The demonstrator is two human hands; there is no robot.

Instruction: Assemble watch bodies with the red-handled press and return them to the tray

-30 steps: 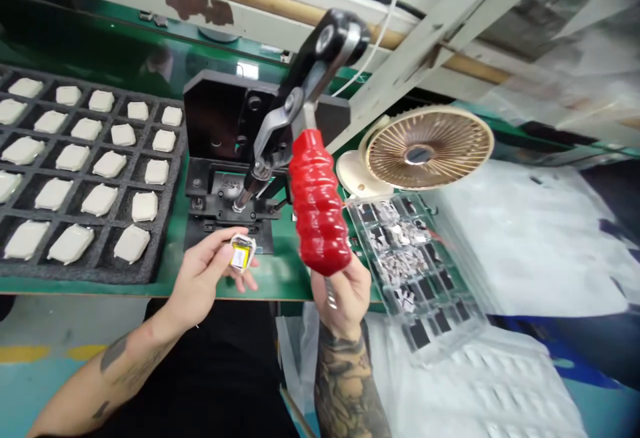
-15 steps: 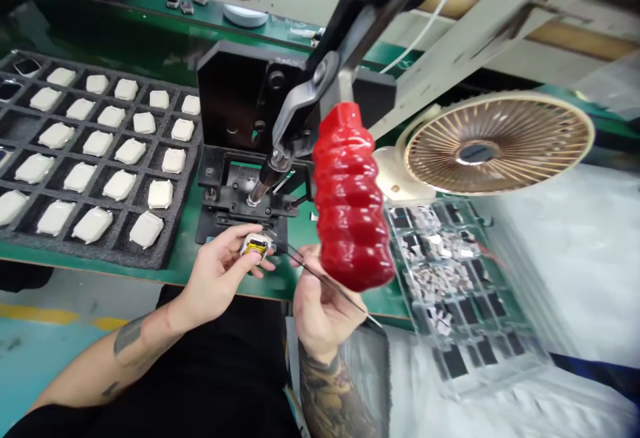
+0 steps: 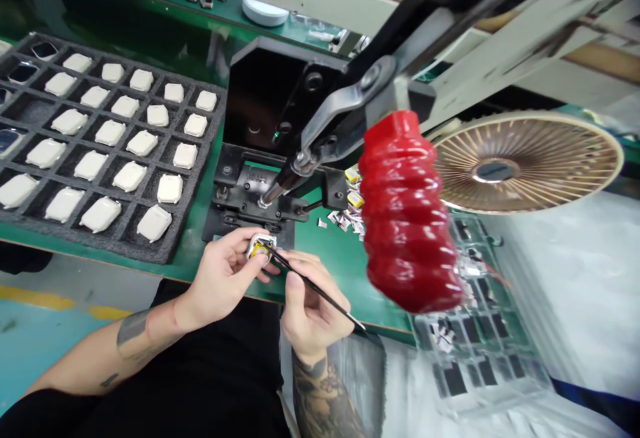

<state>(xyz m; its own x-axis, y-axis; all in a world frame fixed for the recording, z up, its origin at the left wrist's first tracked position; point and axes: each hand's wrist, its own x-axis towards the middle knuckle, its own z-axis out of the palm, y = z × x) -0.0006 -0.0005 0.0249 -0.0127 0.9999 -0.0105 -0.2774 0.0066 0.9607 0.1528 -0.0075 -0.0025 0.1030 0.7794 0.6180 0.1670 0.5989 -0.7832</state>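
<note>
Between the thumb and fingers of my left hand (image 3: pixel 225 268) is a small white smartwatch case (image 3: pixel 253 245), its inner side facing up. Something yellow and dark parts show inside the case. My right hand (image 3: pixel 313 305) grips thin black tweezers (image 3: pixel 320 290), slanted up to the left. The tweezers' tips are at the opening of the case; whether they pinch a part is too small to tell. Both hands are at the table's front edge, just in front of a black hand press (image 3: pixel 260 205).
The press's red handle (image 3: pixel 407 218) hangs to the right, above the table. At left lies a dark foam tray (image 3: pixel 170 241) with several white watch cases. Small parts (image 3: pixel 345 219) lie beside the press. A fan (image 3: pixel 525 165) and a clear compartment box (image 3: pixel 435 351) are at right.
My right hand has moved up and left, bringing the tweezers' tips to the watch case. The view has shifted, so the small parts beside the press now show. My left hand keeps its hold.
</note>
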